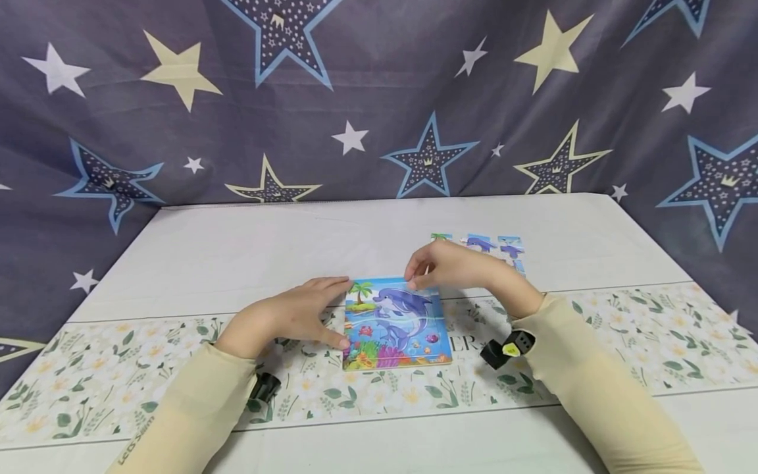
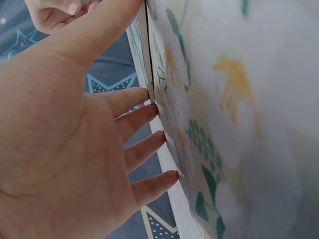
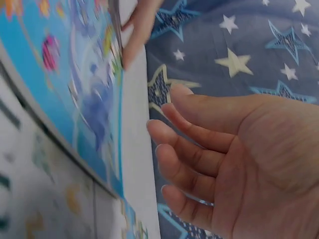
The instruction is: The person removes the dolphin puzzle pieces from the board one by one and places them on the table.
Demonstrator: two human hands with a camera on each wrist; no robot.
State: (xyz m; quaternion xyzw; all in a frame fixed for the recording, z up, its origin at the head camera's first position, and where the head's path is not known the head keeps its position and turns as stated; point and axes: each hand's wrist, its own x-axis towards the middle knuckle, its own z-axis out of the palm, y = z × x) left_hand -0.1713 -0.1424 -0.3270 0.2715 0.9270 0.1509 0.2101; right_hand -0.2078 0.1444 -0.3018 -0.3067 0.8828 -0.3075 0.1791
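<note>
A square picture puzzle (image 1: 387,329) of dolphins, a palm tree and coral lies on the patterned strip of the table. My left hand (image 1: 299,315) rests along its left side, thumb and fingers spread and straight; the left wrist view shows this palm (image 2: 70,134) facing the puzzle's thin edge. Over the puzzle's top right corner hovers my right hand (image 1: 453,264). In the right wrist view the right hand's fingers (image 3: 189,154) are loosely bent, the thumb is apart from them, and nothing is seen between them.
Several loose puzzle pieces (image 1: 480,242) lie on the white tabletop (image 1: 266,243) behind the right hand, which partly hides them. A star-patterned cloth (image 1: 379,85) hangs behind the table. Each wrist wears a small black device (image 1: 500,350).
</note>
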